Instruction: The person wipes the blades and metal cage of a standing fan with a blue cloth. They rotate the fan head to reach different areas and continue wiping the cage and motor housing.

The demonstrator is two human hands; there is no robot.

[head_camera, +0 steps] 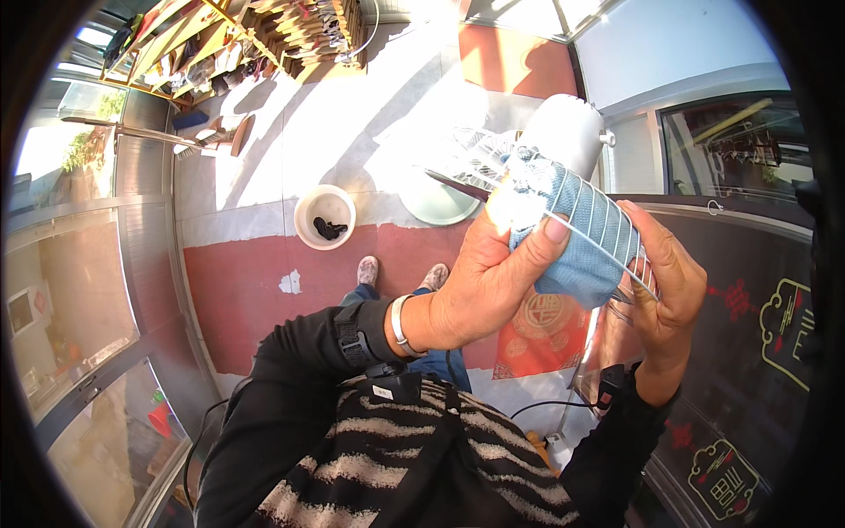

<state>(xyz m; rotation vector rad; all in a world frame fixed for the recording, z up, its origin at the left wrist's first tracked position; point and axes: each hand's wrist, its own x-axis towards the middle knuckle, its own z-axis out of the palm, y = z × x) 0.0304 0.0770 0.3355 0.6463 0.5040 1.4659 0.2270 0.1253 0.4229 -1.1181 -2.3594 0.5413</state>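
My left hand, with a silver bracelet at its wrist, grips a light blue knitted cloth and white metal wires, its thumb on a wire. The curved wires, apparently part of a fan guard, cross over the cloth. My right hand holds the right end of the wires; some fingertips are hidden behind them. Beyond my left hand, more guard wires show in glare. Close behind the cloth is a rounded white housing with a side knob, like a fan motor. A pale green round object lies below it.
A whitish bucket with a dark cloth inside stands on the floor. Brushes lie by the left glazed frame. Wooden racks stand at the upper left. A dark decorated panel borders the right. A black cable runs near my right sleeve.
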